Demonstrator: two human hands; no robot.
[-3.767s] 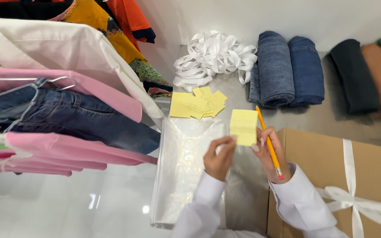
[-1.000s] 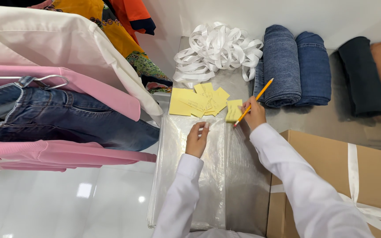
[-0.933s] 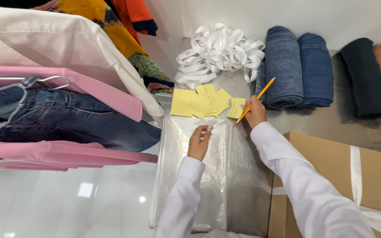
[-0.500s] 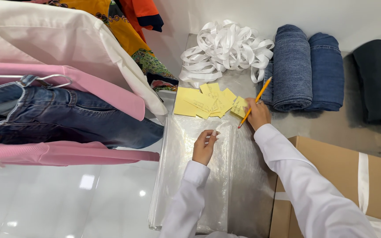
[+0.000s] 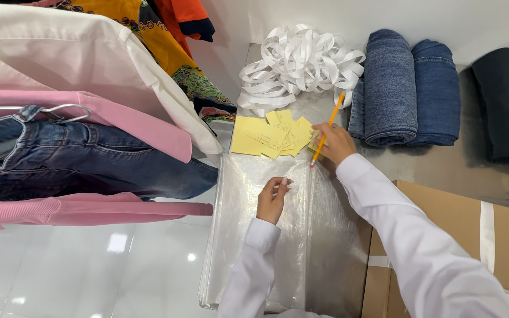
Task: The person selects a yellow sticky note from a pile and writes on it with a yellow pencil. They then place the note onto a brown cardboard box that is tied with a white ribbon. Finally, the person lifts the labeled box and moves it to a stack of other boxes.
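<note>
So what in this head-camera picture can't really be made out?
- Yellow paper slip under the right hand: almost wholly covered by that hand.
- Marks on the yellow slips: too small to tell.
- Dark folded garment and cardboard box: cut by the right edge.
- Left hand: its palm side on the clear plastic bags is hidden.

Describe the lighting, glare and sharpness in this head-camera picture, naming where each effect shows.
Head view: bright, even light; ceiling lights glare as white spots on the glossy floor; the clear plastic bags shine under the left hand; soft shadows fall beside the rolled jeans; the right hand, pencil and yellow notes look sharp; edges bend slightly.
</note>
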